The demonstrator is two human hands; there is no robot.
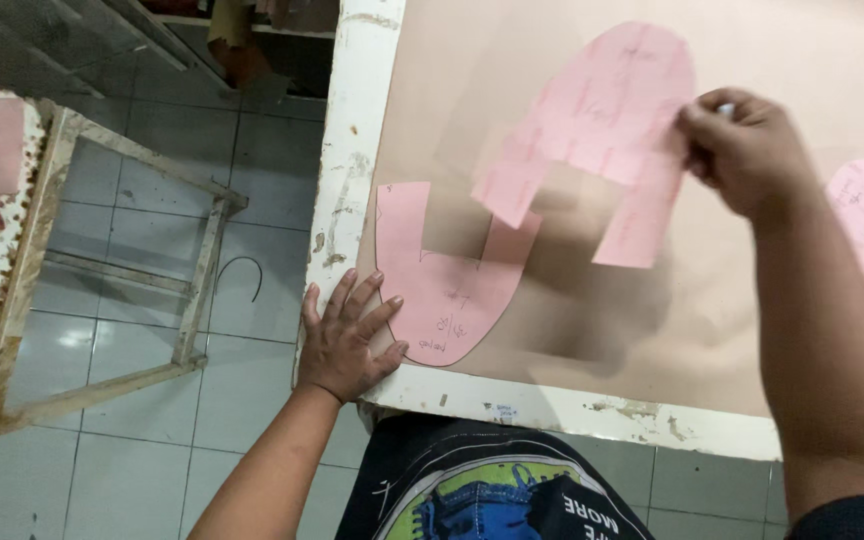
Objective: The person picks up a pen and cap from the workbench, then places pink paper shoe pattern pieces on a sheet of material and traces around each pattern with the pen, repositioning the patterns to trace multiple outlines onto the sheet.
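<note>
While my left hand (344, 338) lies flat with fingers spread on the table's corner, its fingertips touching the edge of a pink paper pattern (447, 290) lying on the tan sheet (802, 70), my right hand (742, 150) pinches a second pink pattern (602, 120), lifted off the sheet and tilted, along with a small white thing. The white table edge (352, 150) is chipped. A wooden frame (192, 290) stands on the tiled floor (132, 420).

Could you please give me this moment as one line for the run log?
left hand: flat, pressing pink pattern piece on tan sheet | right hand: holding lifted pink pattern piece | white table edge
</note>
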